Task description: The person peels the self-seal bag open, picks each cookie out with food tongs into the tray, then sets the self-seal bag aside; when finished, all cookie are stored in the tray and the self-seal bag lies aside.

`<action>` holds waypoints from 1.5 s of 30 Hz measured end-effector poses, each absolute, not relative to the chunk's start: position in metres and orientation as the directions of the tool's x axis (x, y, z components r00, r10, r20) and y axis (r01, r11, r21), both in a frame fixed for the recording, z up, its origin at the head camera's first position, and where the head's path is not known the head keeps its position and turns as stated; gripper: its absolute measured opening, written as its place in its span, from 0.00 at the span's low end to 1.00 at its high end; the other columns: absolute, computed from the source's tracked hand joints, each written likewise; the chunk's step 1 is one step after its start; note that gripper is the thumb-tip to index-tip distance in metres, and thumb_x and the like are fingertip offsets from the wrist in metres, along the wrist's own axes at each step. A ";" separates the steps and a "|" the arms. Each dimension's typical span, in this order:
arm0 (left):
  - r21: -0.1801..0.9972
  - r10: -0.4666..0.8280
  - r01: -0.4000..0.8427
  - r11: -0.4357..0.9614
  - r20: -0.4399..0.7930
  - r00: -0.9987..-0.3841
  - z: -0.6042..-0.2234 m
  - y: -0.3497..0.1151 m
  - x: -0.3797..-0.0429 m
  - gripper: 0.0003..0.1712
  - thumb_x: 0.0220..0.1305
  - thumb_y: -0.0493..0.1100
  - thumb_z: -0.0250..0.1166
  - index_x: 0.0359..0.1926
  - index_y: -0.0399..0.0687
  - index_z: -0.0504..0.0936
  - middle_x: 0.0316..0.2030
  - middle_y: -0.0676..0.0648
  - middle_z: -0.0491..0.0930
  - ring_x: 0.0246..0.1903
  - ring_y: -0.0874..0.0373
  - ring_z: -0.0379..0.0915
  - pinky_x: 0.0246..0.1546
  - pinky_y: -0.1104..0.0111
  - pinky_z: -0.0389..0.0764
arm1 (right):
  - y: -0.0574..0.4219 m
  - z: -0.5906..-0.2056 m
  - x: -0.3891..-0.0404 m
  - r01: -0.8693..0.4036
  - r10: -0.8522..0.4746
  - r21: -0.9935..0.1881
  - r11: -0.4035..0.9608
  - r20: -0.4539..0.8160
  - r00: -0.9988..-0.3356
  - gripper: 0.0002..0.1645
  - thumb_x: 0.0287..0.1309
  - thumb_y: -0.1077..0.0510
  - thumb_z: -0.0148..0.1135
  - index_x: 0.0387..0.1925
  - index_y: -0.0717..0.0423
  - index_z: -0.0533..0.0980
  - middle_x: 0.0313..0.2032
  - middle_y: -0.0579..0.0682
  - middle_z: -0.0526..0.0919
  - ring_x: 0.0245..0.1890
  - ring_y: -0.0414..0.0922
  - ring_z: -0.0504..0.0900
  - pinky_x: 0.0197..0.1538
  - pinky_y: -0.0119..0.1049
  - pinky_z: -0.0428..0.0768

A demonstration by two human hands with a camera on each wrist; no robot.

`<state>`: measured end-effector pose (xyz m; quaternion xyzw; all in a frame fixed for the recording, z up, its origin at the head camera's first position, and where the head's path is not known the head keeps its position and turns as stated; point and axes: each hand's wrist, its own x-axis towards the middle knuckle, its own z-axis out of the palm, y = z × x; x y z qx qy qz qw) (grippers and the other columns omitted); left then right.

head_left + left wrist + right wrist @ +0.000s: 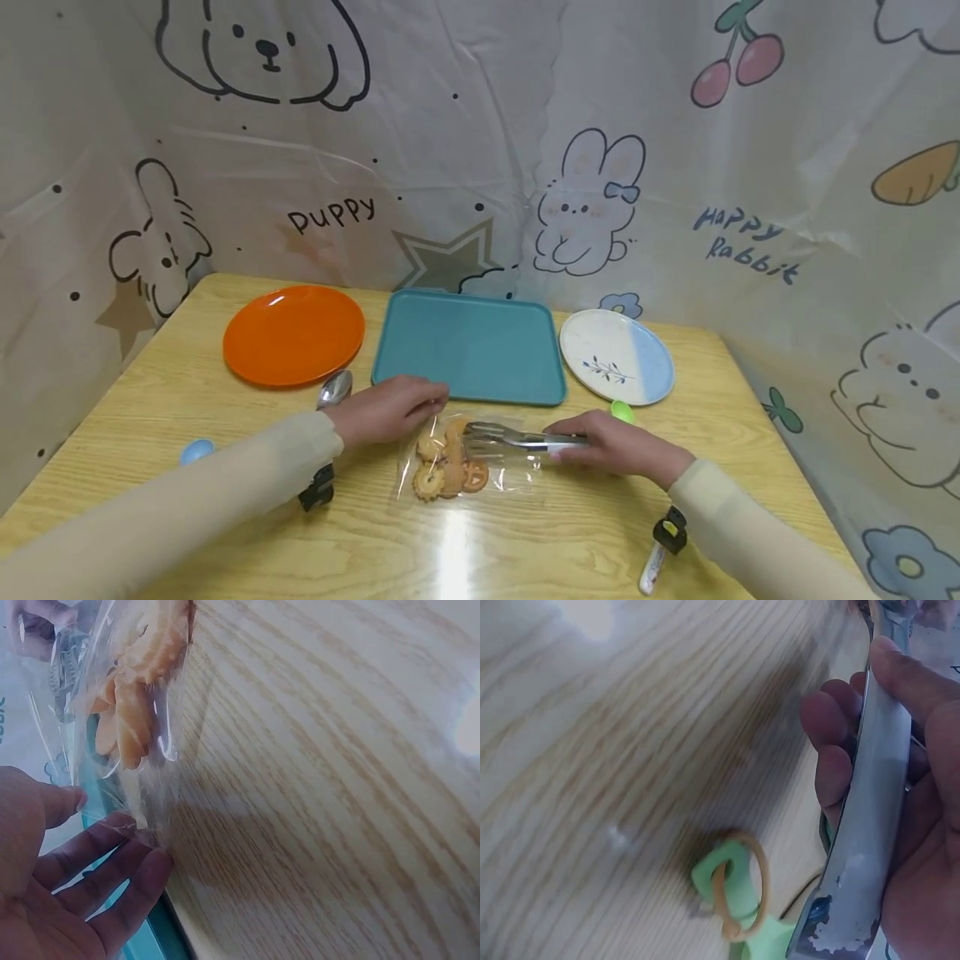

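Note:
A clear plastic bag [510,479] of cookies [452,471] lies on the table in the head view, with round, scalloped and pretzel shapes inside. My left hand [393,407] reaches to the bag's upper left edge. In the left wrist view its fingertips [154,862] touch the film, and a gap shows between thumb and fingers. My right hand [611,442] grips metal tongs [525,439] by the handle, thumb on top in the right wrist view. The tongs' head reaches the cookies from the right; film appears to cover it.
Behind the bag stands a teal tray [472,346], with an orange plate [292,337] to its left and a white-and-blue plate [648,362] to its right. A metal spoon [335,387], a blue piece [197,451] and a green piece with a tan ring [739,892] lie nearby.

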<state>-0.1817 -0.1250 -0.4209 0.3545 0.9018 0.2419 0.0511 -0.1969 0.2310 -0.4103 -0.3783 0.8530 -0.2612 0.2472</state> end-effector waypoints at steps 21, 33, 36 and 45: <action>0.482 0.668 0.611 0.627 0.070 -0.741 -0.426 -0.124 -0.182 0.05 0.74 0.42 0.52 0.37 0.50 0.73 0.23 0.58 0.67 0.27 0.64 0.66 0.32 0.72 0.70 | 0.310 -0.375 -0.182 -0.265 -0.702 -0.753 0.602 -0.341 -0.625 0.17 0.68 0.52 0.55 0.51 0.58 0.78 0.21 0.63 0.72 0.16 0.32 0.68 0.21 0.31 0.73; 0.474 0.667 0.618 0.627 0.082 -0.740 -0.429 -0.124 -0.183 0.05 0.73 0.41 0.53 0.38 0.52 0.73 0.25 0.58 0.73 0.28 0.65 0.67 0.33 0.72 0.72 | 0.269 -0.360 -0.245 -0.385 -0.648 -0.650 0.655 -0.221 -0.729 0.08 0.68 0.51 0.57 0.39 0.49 0.79 0.22 0.53 0.79 0.19 0.46 0.77 0.24 0.33 0.77; 0.483 0.665 0.608 0.630 0.070 -0.744 -0.428 -0.123 -0.183 0.05 0.73 0.41 0.53 0.37 0.52 0.73 0.25 0.58 0.72 0.27 0.64 0.67 0.32 0.72 0.71 | 0.224 -0.366 -0.264 -0.448 -0.610 -0.541 0.712 -0.161 -0.775 0.14 0.67 0.50 0.58 0.46 0.53 0.80 0.30 0.53 0.83 0.27 0.48 0.83 0.32 0.35 0.81; 0.461 0.661 0.608 0.647 0.058 -0.748 -0.423 -0.125 -0.184 0.06 0.73 0.42 0.52 0.35 0.54 0.72 0.24 0.58 0.67 0.27 0.64 0.66 0.32 0.72 0.69 | 0.113 -0.386 -0.297 -0.559 -0.559 0.037 0.828 0.111 -0.821 0.18 0.68 0.48 0.56 0.54 0.50 0.77 0.43 0.51 0.87 0.39 0.49 0.86 0.41 0.45 0.83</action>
